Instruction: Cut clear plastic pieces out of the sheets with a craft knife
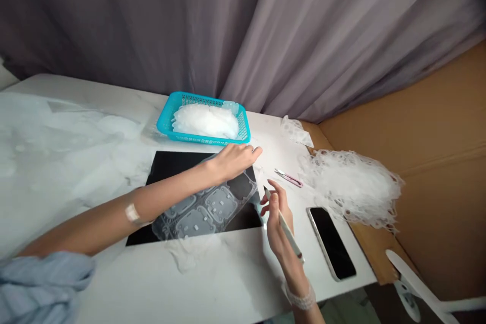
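Note:
My left hand (232, 158) lies palm down with its fingers together on the far right corner of a translucent moulded plastic sheet (207, 207). That sheet rests on a black mat (170, 164) on the white table (212, 283). My right hand (279, 217) grips a slim white pen-like tool (284, 225) like a pencil. The tool's tip points at the sheet's right edge, beside the mat. A pale blue sleeve covers my left upper arm at the lower left.
A turquoise basket (167, 119) of translucent white pieces stands behind the mat. Small pink snips (288, 178) and a dark phone (331, 243) lie to the right. A heap of white plastic scrap (353, 187) sits against a cardboard wall (436, 162). Clear plastic film (56, 136) covers the table's left.

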Demonstrator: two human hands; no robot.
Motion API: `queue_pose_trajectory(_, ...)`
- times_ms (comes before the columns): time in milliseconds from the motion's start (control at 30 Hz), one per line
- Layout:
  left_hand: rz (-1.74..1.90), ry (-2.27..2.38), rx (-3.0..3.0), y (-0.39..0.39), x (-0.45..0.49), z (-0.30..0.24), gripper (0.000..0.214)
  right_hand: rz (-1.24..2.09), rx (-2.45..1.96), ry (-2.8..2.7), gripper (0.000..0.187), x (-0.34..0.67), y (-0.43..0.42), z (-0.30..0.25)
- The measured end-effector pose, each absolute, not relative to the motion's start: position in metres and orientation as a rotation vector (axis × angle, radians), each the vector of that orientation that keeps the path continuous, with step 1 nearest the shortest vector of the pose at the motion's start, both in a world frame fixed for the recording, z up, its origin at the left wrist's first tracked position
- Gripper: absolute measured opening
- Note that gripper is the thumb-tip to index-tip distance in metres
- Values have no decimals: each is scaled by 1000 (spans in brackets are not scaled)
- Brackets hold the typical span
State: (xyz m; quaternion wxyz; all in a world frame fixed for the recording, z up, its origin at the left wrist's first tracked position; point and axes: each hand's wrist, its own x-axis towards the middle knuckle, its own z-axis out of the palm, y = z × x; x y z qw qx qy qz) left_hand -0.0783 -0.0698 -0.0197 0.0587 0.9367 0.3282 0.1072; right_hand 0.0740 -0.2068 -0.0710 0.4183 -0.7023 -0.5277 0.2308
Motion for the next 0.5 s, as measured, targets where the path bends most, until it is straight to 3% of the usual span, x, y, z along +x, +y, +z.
queue_pose_trajectory(133,292,908,2969,-155,-139,-47,10,730,-1633,-1417,39,56,-217,-73)
queue_pose_trajectory(300,490,1108,3024,-229,-168,-95,41,934,-1434,-1741,22,36,-225,-82)
queue_pose_trajectory(500,419,1108,3071,-233,-171,-109,38,692,-1224,-2021,19,27,-230,-83)
